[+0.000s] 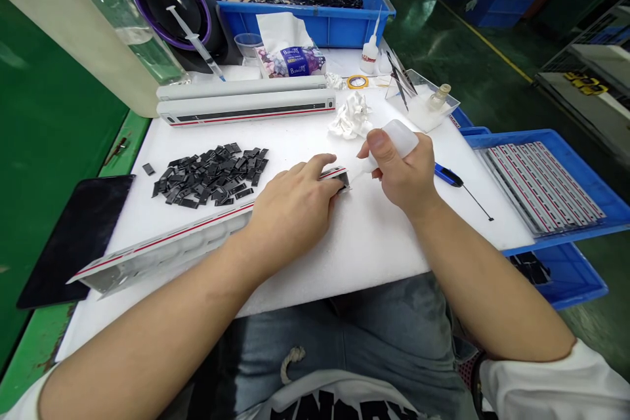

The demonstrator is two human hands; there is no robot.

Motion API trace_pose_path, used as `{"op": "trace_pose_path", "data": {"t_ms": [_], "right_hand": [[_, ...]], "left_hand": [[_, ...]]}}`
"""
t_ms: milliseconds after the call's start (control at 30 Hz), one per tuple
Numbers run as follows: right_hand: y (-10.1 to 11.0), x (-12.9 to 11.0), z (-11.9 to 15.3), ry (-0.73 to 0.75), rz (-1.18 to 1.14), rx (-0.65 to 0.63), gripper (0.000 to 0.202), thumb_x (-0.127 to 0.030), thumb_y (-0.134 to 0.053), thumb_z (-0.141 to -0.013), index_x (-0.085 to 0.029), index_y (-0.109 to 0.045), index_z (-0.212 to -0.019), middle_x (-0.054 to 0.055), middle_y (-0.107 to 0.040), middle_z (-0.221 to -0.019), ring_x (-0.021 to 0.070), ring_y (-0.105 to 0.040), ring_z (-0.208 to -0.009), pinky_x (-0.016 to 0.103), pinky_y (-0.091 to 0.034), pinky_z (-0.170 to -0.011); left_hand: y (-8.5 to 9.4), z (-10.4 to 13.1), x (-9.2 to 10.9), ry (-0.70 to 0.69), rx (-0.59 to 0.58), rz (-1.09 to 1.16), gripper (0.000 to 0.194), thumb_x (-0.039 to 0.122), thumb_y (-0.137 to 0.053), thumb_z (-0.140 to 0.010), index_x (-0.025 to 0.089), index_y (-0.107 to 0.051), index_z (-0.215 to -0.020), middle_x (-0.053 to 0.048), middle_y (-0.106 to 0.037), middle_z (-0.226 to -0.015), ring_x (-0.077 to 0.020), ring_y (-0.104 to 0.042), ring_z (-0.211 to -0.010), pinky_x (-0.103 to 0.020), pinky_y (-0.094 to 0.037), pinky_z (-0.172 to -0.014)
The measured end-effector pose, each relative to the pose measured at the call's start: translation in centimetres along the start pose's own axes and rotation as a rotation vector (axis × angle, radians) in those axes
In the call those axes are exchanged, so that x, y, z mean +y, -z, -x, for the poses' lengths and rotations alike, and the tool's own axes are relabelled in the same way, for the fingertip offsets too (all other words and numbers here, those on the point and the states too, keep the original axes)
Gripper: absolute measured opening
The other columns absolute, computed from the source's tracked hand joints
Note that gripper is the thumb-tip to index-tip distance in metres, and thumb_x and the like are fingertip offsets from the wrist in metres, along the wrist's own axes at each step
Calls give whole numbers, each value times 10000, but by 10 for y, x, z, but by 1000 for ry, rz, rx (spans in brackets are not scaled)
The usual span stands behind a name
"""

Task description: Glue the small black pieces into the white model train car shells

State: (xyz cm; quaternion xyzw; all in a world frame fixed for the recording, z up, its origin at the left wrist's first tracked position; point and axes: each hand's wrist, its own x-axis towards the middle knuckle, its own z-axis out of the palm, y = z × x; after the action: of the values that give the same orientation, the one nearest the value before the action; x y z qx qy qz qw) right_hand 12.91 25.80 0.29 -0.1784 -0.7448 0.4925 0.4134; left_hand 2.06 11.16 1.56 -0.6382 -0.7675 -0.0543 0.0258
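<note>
My left hand (pixel 298 207) grips a long grey-white strip with a red line (pixel 162 246) near its right end. The strip slants across the front left of the white work surface (pixel 364 243). In my right hand (pixel 406 174) is a white squeeze bottle (pixel 399 138), its thin nozzle pointing left at the strip's dark end, very near it. Behind the strip lies a loose pile of small black pieces (pixel 211 174). Two similar strips (pixel 246 108) lie side by side farther back. My left fingertips partly cover the strip's end.
Crumpled tissue (pixel 352 116), yellow tape (pixel 357 82), a tissue pack (pixel 293 60) and a blue bin (pixel 295 20) are behind. A blue-handled tool (pixel 447 175) lies right, beside a blue tray of strips (pixel 610 197). A black panel (pixel 73 230) is left; a syringe (pixel 197 42) leans back left.
</note>
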Motion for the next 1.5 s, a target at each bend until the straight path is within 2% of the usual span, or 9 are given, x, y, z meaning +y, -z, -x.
{"op": "trace_pose_path", "data": {"t_ms": [833, 1500], "right_hand": [[1, -1, -1, -33, -26, -15, 444, -599, -617, -841, -212, -635, -625, -26, -485, -512, 104, -493, -470, 254, -420, -443], [6, 5, -5, 23, 40, -19, 437, -565, -601, -871, -192, -650, -650, -42, -498, -507, 92, -507, -466, 248, -425, -467]], "left_hand": [[0, 0, -1, 5, -7, 0, 299, 267, -447, -960, 253, -692, -1132, -50, -478, -1431, -275, -621, -1082, -431, -546, -863], [1, 0, 0, 6, -19, 3, 308, 238, -446, -947, 258, -690, -1132, -42, -474, -1436, -267, -622, -1088, -436, -537, -883]]}}
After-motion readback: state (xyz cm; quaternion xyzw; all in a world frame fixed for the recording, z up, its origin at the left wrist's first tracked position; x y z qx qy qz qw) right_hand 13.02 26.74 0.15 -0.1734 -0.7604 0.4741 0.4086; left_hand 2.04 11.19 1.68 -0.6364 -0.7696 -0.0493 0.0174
